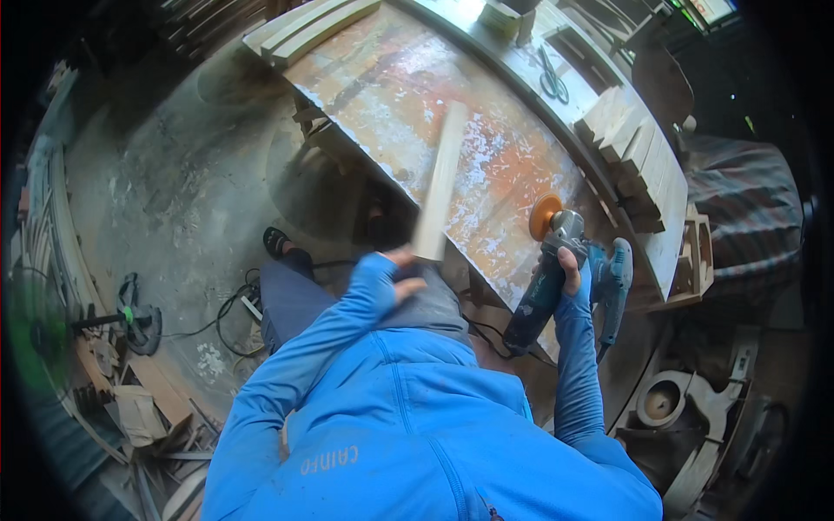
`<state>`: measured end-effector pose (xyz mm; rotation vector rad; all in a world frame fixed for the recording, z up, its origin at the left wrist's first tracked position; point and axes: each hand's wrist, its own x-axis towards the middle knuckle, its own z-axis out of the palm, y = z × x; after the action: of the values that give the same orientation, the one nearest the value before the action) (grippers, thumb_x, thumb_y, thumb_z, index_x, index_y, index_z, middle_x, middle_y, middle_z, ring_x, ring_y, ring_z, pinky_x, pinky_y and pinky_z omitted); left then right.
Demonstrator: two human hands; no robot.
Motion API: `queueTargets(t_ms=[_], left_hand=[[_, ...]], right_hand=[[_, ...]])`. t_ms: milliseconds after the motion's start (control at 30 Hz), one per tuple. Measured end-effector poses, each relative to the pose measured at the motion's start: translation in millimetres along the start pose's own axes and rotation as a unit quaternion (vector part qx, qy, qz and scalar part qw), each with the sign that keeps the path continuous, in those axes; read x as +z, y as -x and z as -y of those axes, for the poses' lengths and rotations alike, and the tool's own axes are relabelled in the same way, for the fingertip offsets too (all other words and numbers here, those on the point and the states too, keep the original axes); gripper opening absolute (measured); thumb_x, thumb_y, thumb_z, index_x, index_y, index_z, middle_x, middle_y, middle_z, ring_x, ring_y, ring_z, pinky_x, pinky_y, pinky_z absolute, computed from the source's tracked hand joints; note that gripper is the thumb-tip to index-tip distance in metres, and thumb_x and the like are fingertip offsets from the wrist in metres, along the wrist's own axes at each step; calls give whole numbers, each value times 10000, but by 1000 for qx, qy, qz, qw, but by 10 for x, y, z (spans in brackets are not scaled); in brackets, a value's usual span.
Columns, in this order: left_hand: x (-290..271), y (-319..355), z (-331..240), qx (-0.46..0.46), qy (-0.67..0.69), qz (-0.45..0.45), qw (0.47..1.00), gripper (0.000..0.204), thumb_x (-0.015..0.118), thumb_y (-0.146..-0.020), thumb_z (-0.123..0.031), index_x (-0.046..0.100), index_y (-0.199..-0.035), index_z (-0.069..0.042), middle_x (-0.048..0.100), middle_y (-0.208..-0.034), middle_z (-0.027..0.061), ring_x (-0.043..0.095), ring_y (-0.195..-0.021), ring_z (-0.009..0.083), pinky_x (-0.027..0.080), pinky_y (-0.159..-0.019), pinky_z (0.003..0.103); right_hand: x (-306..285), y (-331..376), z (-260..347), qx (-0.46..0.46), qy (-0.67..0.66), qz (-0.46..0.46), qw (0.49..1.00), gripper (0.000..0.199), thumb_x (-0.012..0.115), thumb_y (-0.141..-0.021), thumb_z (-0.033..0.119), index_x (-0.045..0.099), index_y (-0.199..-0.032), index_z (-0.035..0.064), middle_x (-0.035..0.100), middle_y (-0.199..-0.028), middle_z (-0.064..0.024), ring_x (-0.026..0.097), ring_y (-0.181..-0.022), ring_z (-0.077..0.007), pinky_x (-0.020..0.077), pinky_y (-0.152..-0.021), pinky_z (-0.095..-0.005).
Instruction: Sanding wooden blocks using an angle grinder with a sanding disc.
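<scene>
My right hand (571,271) grips an angle grinder (545,291) with a dark body, a grey head and an orange disc (546,217), over the right part of the worktable. Its fingers are partly hidden behind the tool. A pale wooden strip (441,182) lies across the table's near edge, its near end sticking out past it and slightly blurred. Beside that end is my left hand (393,276), thumb and fingers apart. Whether a fingertip touches the strip I cannot tell.
A teal power tool (615,282) stands right of the grinder. The worn worktable (382,95) carries curved wooden pieces (321,30) at far left and stacked blocks (621,139) at right. Scissors (552,80) lie at the back. Cords and a stand fan (139,317) are on the left floor.
</scene>
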<state>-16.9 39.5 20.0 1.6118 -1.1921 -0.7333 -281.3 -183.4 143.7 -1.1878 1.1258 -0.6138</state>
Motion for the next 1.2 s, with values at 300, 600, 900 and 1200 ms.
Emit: queueTargets(t_ms=[300, 600, 900, 1200], left_hand=[[-527, -1441, -34, 136, -332, -118, 926, 787, 792, -699, -114, 479, -1421, -113, 461, -1368, 219, 461, -1219, 417, 381, -1052, 503], [-813, -2953, 38, 28, -503, 83, 860, 976, 812, -658, -99, 363, -1511, -254, 316, -1585, 131, 280, -1456, 424, 295, -1191, 455], [-1160, -2218, 184, 213, -367, 70, 903, 342, 767, -757, -365, 631, -892, -82, 639, -865, 159, 634, -790, 376, 500, -712, 458], [-393, -658, -169, 48, -258, -82, 962, 548, 843, -703, -317, 610, -1128, -64, 597, -1009, 131, 581, -935, 323, 472, -803, 425]], right_hand=[[-171, 392, -212, -18, -152, -12, 988, 736, 761, -717, 506, 528, -1228, 29, 633, -960, -126, 671, -776, -249, 592, -723, -376], [63, 472, -492, -29, -234, -11, 972, 706, 777, -746, 396, 507, -1283, 27, 649, -931, -132, 684, -749, -257, 598, -638, -377], [165, 401, -386, -39, -179, -23, 983, 642, 789, -732, 355, 532, -1219, 25, 650, -912, -124, 673, -741, -232, 593, -653, -354], [462, 189, -235, -75, 51, 36, 995, 809, 843, -737, 256, 428, -1367, -32, 636, -1116, -107, 631, -967, -170, 530, -873, -313]])
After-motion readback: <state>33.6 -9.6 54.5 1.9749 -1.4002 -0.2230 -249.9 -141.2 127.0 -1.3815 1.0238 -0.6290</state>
